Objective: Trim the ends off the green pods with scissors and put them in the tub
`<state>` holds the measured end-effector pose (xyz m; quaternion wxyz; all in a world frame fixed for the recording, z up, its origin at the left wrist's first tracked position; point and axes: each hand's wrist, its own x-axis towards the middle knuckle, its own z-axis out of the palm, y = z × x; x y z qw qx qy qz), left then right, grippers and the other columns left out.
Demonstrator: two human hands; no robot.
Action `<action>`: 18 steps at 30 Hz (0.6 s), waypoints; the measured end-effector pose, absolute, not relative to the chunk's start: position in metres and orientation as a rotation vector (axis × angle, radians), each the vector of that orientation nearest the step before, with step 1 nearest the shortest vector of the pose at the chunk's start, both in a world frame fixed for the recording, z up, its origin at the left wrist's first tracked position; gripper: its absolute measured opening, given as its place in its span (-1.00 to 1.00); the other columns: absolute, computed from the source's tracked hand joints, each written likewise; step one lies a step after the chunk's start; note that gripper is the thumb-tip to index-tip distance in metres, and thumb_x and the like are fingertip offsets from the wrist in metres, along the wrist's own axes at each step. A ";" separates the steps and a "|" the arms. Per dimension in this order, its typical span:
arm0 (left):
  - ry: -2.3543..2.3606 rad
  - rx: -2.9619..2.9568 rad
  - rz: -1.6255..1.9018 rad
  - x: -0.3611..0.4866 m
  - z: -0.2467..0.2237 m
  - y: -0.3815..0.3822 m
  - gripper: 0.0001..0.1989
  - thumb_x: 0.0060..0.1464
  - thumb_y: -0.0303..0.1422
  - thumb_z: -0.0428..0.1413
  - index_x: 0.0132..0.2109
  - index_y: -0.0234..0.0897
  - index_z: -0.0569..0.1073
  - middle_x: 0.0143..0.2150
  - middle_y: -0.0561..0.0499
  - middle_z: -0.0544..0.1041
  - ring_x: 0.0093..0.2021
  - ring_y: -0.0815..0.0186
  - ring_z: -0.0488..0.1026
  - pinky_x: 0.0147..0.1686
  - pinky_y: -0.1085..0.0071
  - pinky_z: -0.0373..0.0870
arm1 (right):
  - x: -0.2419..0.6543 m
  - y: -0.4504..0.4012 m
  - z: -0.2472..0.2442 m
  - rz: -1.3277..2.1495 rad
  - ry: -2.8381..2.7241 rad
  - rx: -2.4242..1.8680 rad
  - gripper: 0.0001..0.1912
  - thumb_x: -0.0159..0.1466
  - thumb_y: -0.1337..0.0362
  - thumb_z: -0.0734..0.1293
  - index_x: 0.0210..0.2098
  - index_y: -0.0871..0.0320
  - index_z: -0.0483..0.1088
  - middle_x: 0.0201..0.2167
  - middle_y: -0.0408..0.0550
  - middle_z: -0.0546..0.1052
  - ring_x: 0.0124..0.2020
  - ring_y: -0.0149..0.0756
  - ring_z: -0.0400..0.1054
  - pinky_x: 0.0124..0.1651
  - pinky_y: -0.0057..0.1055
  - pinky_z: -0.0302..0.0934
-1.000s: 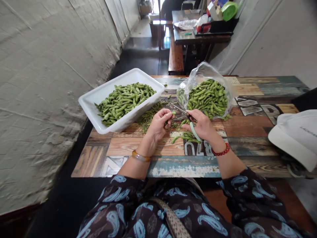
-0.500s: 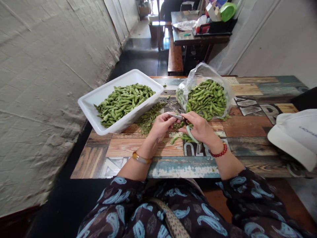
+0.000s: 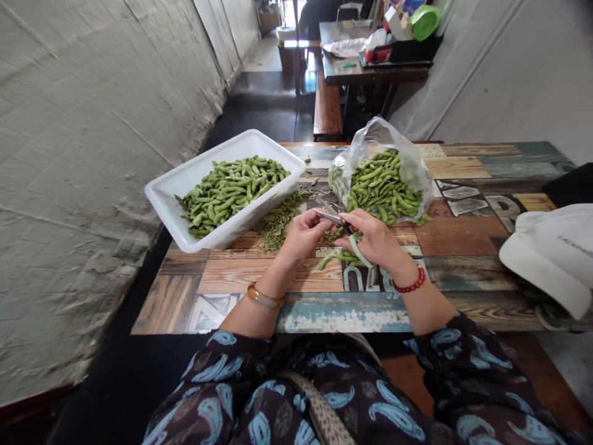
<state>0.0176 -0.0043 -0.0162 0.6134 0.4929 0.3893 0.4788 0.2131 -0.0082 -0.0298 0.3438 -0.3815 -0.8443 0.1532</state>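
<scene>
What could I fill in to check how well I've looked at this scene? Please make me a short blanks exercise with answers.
1. The right hand holds a pair of ____.
2. From the wearer's viewpoint, the white tub stands to the ____ of the clear plastic bag.
3. The beaded bracelet is coloured ____.
4. The cap at the picture's right edge is coloured ____.

Missing words: scissors; left; red; white.
</scene>
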 end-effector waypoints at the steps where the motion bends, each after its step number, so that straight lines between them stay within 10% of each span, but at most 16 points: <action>1: 0.896 1.139 1.101 0.018 -0.016 -0.005 -0.67 -0.06 -0.17 0.31 -0.26 -0.35 0.50 -0.48 0.03 0.53 -0.59 0.51 0.23 -0.59 0.53 0.07 | 0.213 -0.009 -0.030 0.391 -2.197 -0.998 -0.51 0.24 0.11 0.42 0.10 0.16 0.37 -0.21 0.05 0.45 -0.32 -0.19 0.34 -0.25 -0.27 0.32; 14: 0.880 1.270 0.881 0.001 -0.002 -0.002 -0.75 0.13 -0.18 0.10 -0.37 -0.27 0.32 -0.58 0.17 0.24 -0.61 0.49 0.16 -0.61 0.54 0.02 | 0.217 -0.001 -0.035 0.365 -2.005 -1.167 -0.53 0.23 0.00 0.40 0.03 0.15 0.44 -0.25 0.02 0.53 -0.25 -0.14 0.44 -0.12 -0.24 0.34; 18: 0.969 1.804 0.643 -0.006 -0.006 0.001 -0.77 0.14 -0.25 0.07 -0.35 -0.32 0.50 -0.50 0.07 0.42 -0.49 0.43 0.25 -0.46 0.50 0.15 | 0.219 0.002 -0.036 0.360 -1.997 -1.169 -0.50 0.22 -0.02 0.41 0.03 0.16 0.45 -0.26 0.03 0.53 -0.24 -0.13 0.44 -0.10 -0.22 0.34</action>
